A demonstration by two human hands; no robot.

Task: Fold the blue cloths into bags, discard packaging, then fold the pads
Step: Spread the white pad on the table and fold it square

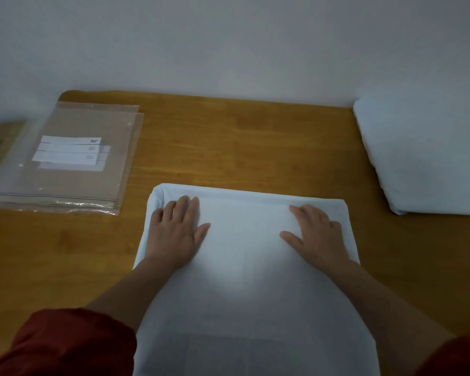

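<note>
Pale blue pad (244, 267) lies centred on tabletop (228, 137), long axis running away from person. Both hands flat, fingers spread: left hand (177, 229), right hand (315, 234) press far end, equally near.

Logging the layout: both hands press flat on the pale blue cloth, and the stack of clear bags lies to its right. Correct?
Not quite. The head view shows the stack of clear bags to the left of the pale blue cloth. Left hand and right hand do press flat on it.
</note>
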